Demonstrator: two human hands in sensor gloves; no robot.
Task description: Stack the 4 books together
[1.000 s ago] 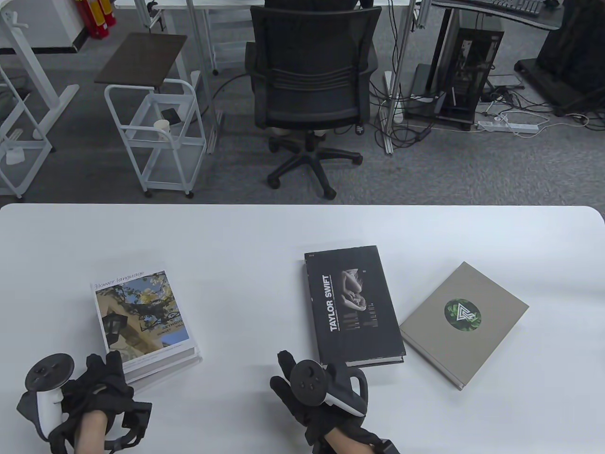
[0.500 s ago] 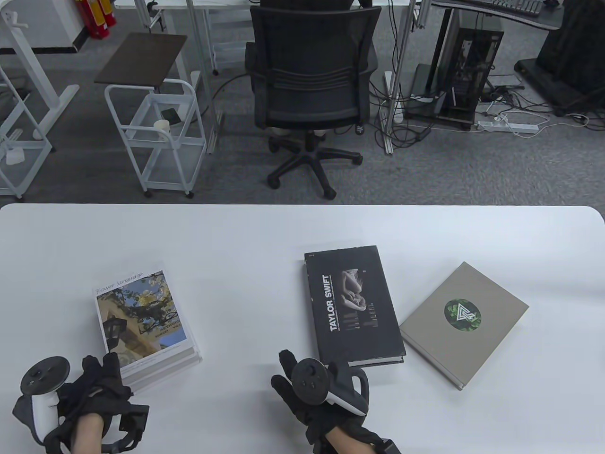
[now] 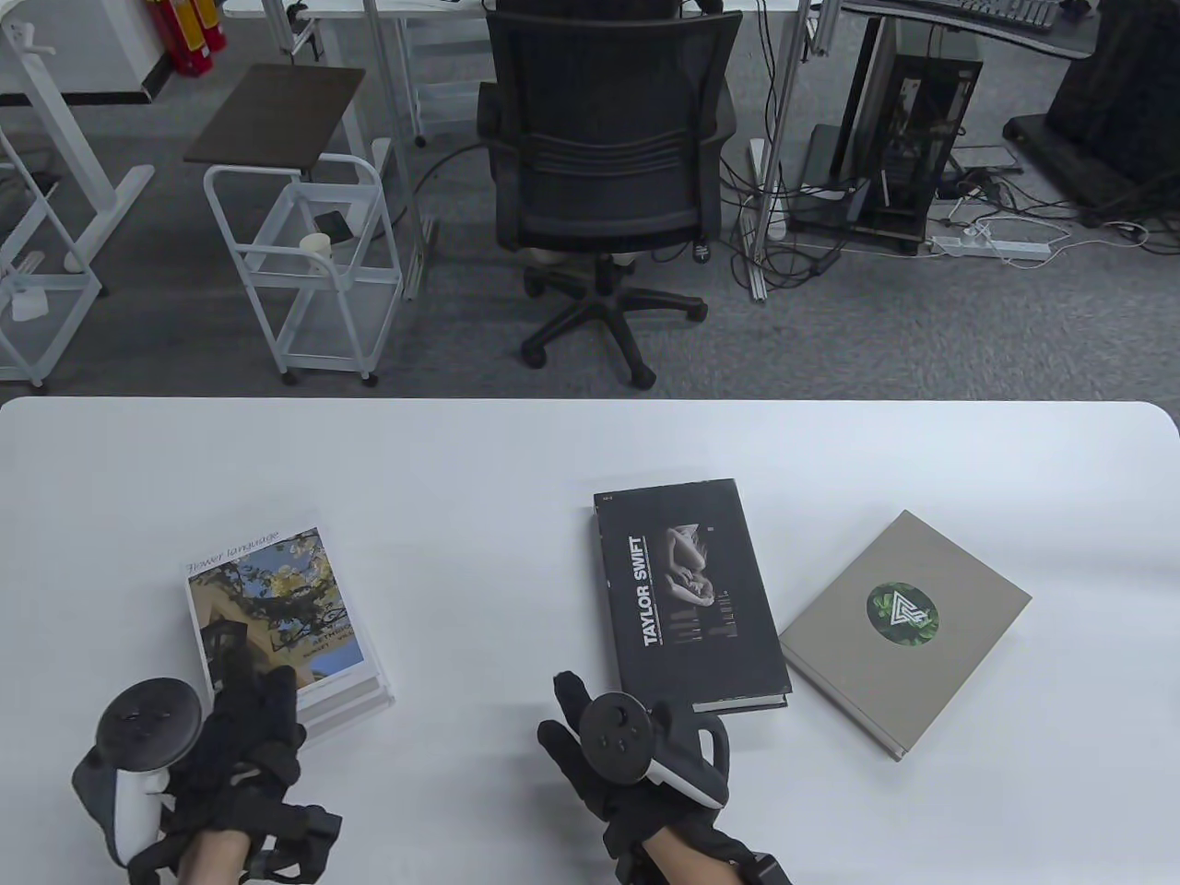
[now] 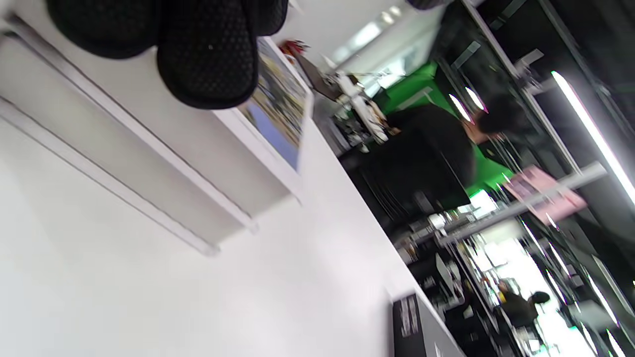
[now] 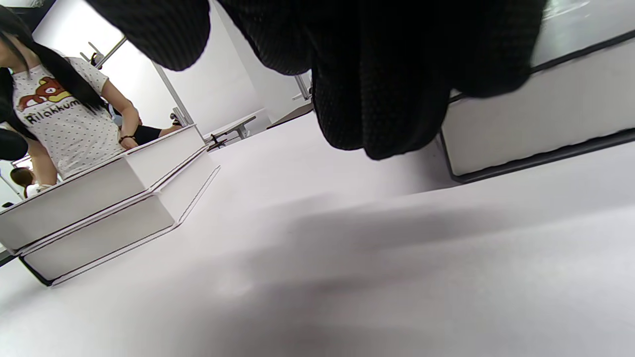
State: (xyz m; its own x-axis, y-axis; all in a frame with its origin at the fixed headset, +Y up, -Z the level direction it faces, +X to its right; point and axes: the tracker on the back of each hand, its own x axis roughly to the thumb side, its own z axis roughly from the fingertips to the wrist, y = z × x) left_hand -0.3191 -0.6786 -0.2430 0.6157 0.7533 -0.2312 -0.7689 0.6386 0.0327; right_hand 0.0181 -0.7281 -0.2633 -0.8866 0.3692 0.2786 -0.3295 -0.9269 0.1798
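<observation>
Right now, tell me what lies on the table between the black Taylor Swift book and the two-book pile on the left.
Nothing visible lies between them. Only bare white table separates the black Taylor Swift hardcover from the pile topped by the white flower-photo book. The right hand sits at the black book's near corner, below that path.

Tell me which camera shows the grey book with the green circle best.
The table view: the grey book lies in full there, cover up, right of the black book, and the two look close at one corner. The left wrist view misses it. The right wrist view shows only page edges of other books.
</observation>
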